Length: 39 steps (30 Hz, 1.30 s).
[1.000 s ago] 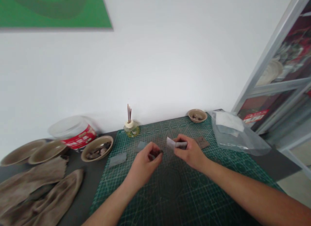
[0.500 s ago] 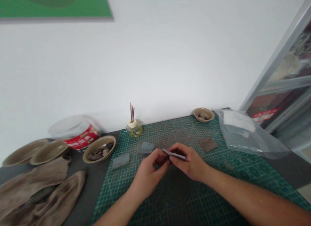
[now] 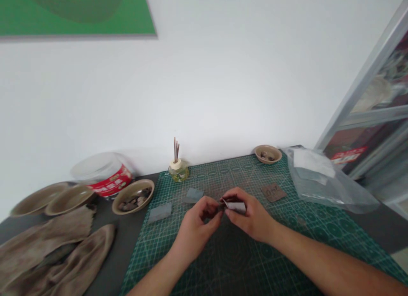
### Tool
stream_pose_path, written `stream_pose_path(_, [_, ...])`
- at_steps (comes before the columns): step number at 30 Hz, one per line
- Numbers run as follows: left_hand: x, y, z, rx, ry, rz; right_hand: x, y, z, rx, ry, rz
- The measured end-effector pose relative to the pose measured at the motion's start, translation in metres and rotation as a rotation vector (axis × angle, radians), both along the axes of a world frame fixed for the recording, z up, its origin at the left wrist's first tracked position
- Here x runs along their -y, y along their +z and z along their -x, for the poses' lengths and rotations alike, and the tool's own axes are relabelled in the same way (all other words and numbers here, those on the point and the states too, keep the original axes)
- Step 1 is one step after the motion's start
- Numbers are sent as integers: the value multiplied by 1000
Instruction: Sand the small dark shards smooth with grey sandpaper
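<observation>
My left hand and my right hand meet over the middle of a green cutting mat. The right hand's fingers are closed on a folded piece of pale sandpaper. The left hand pinches a small dark piece against that paper; I cannot make out what the piece is. Two grey sandpaper squares lie on the mat just beyond the left hand, and a brown one lies beyond the right hand.
A reed diffuser bottle stands at the mat's far edge. A bowl of small stones, stacked empty bowls, a red-labelled tub and brown cloths are at the left. Another small bowl and a plastic bag sit at the right.
The two hands came together from apart; the right hand brought the folded paper down and over the small piece in the left hand's pinch.
</observation>
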<state>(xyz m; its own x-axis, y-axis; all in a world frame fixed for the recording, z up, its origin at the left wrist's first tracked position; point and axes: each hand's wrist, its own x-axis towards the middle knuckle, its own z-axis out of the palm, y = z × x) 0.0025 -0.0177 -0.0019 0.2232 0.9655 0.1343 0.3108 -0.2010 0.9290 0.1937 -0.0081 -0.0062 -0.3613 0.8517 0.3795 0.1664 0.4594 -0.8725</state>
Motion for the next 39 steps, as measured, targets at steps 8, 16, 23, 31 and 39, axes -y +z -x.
stream_pose_path(8, [2,-4,2,54,70,9,6,-2,-1,384,0,-451])
stream_pose_path(16, [11,4,-3,95,174,-13,13,3,-7,628,-29,-585])
stream_pose_path(23, [14,11,-6,93,216,-48,16,2,-4,592,-65,-625])
stream_pose_path(31, [13,10,-4,160,226,-31,7,-1,-6,521,-123,-510])
stream_pose_path(39, [11,10,-4,110,235,-105,13,9,-1,243,-227,-457])
